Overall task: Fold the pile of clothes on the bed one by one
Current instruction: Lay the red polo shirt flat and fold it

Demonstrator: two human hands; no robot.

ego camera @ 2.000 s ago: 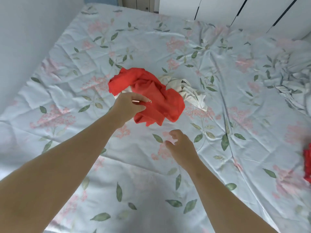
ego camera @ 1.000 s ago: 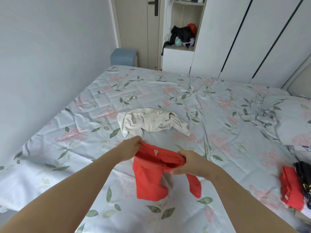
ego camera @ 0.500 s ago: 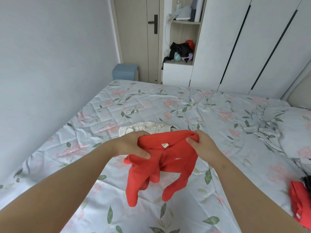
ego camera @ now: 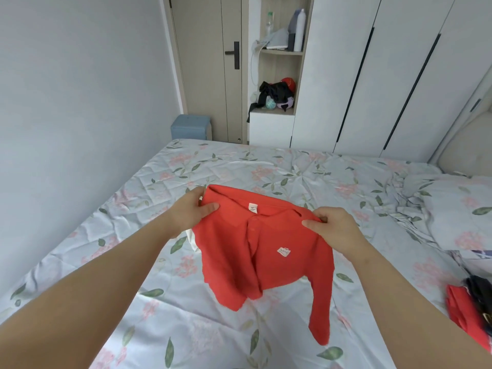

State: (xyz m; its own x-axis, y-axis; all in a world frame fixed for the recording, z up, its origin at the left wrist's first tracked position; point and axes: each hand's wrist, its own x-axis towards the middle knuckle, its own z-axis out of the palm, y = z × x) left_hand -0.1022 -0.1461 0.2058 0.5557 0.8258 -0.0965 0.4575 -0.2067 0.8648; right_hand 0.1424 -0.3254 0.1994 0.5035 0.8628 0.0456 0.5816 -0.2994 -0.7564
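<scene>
A small red long-sleeved collared top hangs spread out in the air above the bed, front facing me, with a white neck label and a small chest badge. My left hand pinches its left shoulder, and my right hand pinches its right shoulder. Both sleeves dangle down, the right one longer. A sliver of the white garment shows behind the top's left edge; the rest of it is hidden.
Folded red and dark clothes lie at the bed's right edge. A pillow sits at the far right. A grey wall runs along the bed's left side; white wardrobes, a shelf niche and a blue box stand beyond.
I lifted the red top off the white garment, took it in both hands and moved my hands apart along the shoulders, so it now hangs spread open.
</scene>
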